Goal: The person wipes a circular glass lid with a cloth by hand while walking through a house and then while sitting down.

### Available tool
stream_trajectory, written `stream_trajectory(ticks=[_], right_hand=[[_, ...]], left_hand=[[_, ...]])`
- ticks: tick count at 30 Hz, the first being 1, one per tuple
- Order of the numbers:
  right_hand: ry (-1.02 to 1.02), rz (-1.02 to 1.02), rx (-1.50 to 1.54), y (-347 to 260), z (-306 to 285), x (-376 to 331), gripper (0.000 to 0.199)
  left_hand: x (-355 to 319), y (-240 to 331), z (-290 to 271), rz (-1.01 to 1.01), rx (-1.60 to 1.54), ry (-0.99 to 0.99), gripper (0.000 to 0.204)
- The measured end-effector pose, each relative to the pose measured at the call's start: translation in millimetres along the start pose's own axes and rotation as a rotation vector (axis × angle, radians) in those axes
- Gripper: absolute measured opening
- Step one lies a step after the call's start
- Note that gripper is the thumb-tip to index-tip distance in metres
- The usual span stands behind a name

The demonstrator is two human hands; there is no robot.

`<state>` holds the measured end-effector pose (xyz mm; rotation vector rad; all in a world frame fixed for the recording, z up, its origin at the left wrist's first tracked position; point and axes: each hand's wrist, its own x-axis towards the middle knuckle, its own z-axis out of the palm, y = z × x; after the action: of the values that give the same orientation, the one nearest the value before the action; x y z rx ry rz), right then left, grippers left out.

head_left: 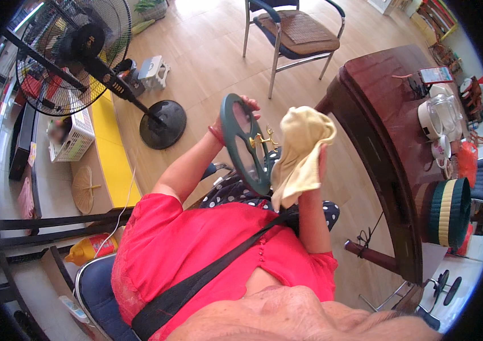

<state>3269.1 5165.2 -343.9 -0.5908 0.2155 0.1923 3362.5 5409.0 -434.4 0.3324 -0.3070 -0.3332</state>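
My left hand point(250, 105) grips the edge of a round dark green lid point(231, 128), tilted up on its side in front of me. The lid has see-through panels and a gold branch-shaped knob point(260, 140) at its middle. To its right, a pale yellow cloth point(301, 150) is draped over my right hand point(322, 163), which is closed on it; most of those fingers are hidden. The cloth's lower left part hangs close to the lid's rim; I cannot tell if they touch.
At right stands a dark red wooden table point(375, 85) with a ribbed green and cream round box point(449, 213), a glass jug point(445, 111) and a phone point(436, 75). A black standing fan point(88, 42) is at far left, a chair point(298, 28) ahead, a white stool point(154, 73) beyond the fan's base.
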Motion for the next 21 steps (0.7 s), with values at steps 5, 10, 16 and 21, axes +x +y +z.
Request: stream_trajectory(ticks=[5,10,16,21], right_hand=[[-0.567,0.2,0.136,32.7,-40.9,28.3,0.03],[-0.708,-0.907,-1.427,54.0,36.3,13.2,0.041],[-0.653,-0.737,-1.462,37.7,38.5,25.1,0.039],[-0.913,-0.979,-1.771,31.4,41.2,37.3,0.047]], left_hand=[[1.2,-32.3,23.4,-0.051,-0.173,-0.104,0.036],[-5.3,-60.1,32.8,-0.16,-0.318,-0.161,0.038],[-19.7,-65.4,44.3,-0.213,-0.312,-0.102,0.041],[-29.0,-69.3,50.6,-0.257,-0.304,-0.073,0.043]])
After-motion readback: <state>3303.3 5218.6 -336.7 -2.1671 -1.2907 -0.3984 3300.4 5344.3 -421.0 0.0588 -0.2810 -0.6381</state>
